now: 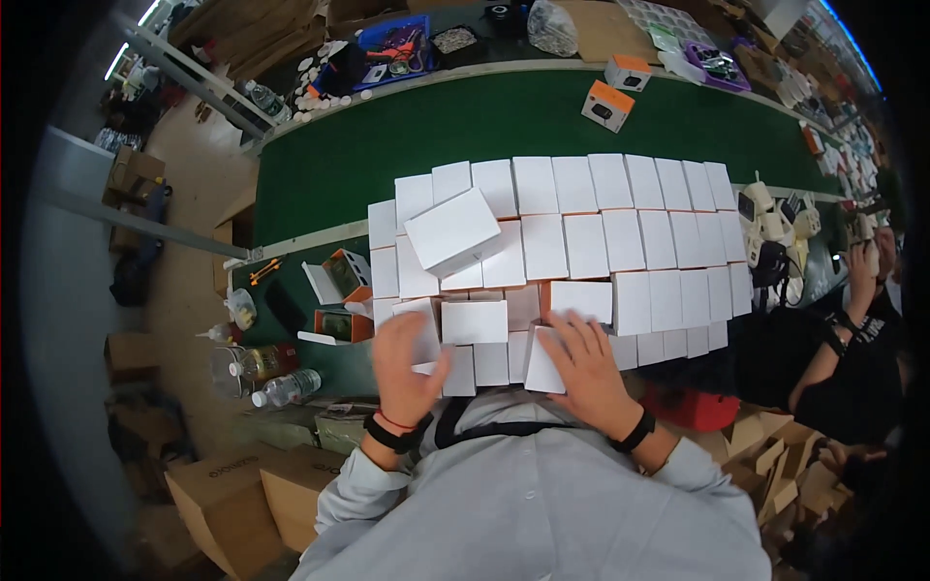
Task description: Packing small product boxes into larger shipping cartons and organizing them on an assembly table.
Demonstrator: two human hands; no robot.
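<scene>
1. White boxes [586, 242]: big block on the green table [320, 174], centre of frame, running to centre right. Orange strips show between some rows.
2. Done, as I judge it: most of the block. Rows across the centre and right sit side by side, roughly lined up, tops closed.
3. Looks unfinished: lower-centre part, near the body. Tops at uneven heights, gaps between; one low box [475, 322] sits out of line with its neighbours.
4. Also out of place: tilted box [452, 230], left of centre, askew on top of the rows.
5. Left hand [402, 363]: lower centre-left, at the block's near left corner, fingers and thumb curved about a near box [426, 339]. Grip fairly narrow; can't tell if it's really holding.
6. Right hand [593, 373]: lower centre, fingers spread over a front box [542, 366]. Grip fairly wide; underside hidden, can't tell if it's holding.
7. Outside the block: two open boxes [341, 279] left of centre, flaps out, contents not clear; probably not finished.
8. Two orange boxes [607, 105] at upper right, well apart from the block. Closed; can't tell whether they count as done or left.
</scene>
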